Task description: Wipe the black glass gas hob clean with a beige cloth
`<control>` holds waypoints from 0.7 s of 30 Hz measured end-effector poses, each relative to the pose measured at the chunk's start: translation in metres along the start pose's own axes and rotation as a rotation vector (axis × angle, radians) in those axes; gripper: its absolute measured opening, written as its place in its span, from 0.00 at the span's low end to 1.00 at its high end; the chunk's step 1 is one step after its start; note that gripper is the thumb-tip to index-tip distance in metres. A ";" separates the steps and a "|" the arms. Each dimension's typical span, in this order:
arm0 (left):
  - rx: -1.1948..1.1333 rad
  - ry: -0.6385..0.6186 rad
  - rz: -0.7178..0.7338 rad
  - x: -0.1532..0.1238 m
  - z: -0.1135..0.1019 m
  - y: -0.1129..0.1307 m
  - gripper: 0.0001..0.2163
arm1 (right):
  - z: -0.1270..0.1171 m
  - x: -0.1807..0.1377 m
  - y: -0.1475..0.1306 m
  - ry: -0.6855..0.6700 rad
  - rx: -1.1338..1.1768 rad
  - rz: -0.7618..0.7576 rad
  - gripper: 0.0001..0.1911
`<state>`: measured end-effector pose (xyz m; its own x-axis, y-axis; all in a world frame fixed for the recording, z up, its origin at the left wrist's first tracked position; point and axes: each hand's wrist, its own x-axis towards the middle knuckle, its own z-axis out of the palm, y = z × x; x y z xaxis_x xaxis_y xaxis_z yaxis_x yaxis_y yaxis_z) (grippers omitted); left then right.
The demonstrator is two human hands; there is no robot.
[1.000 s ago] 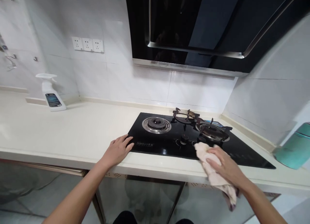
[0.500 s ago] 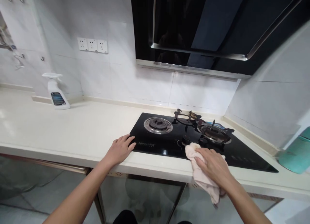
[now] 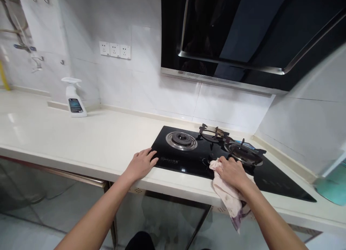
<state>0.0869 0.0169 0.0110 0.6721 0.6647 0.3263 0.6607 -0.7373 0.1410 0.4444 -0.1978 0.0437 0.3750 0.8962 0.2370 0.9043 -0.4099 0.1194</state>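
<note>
A pale pink cloth [image 3: 228, 196] is bunched under my right hand [image 3: 232, 172], which presses it on the front of the black glass gas stove [image 3: 186, 163] by the control knobs. The cloth's lower end hangs over the counter edge. One knob is partly covered by the cloth and hand. My left hand [image 3: 142, 165] rests on the counter with its fingers spread, the fingertips touching the stove's left front corner. The left burner [image 3: 181, 140] has no pan support on it. A loose pan support [image 3: 212, 135] sits at the back, beside the right burner [image 3: 243, 152].
A white spray bottle [image 3: 75, 102] stands on the counter [image 3: 81, 141] at the far left, against the wall. Overhead hangs a black range hood [image 3: 229, 33]. Wall sockets [image 3: 115, 50] are at the back. A teal container [image 3: 332, 185] stands at the right edge.
My right hand and the cloth have moved forward onto the knob area. My left hand stays at the stove's corner. The view has shifted a little to the left.
</note>
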 end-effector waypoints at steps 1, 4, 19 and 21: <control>0.002 0.002 -0.023 0.000 0.000 0.001 0.23 | 0.003 -0.004 0.000 0.015 0.004 -0.009 0.16; 0.015 -0.016 0.012 -0.002 -0.001 0.003 0.21 | 0.015 -0.023 0.001 0.120 0.070 -0.064 0.15; -0.074 0.088 -0.036 -0.005 0.013 0.003 0.27 | 0.000 0.049 -0.157 0.075 0.241 -0.092 0.16; -0.096 0.138 -0.057 -0.005 0.018 0.002 0.28 | -0.002 0.069 -0.181 0.075 0.270 -0.120 0.16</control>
<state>0.0909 0.0148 -0.0069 0.5779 0.6874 0.4399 0.6569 -0.7117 0.2491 0.3063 -0.0624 0.0399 0.2551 0.9163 0.3086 0.9666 -0.2330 -0.1069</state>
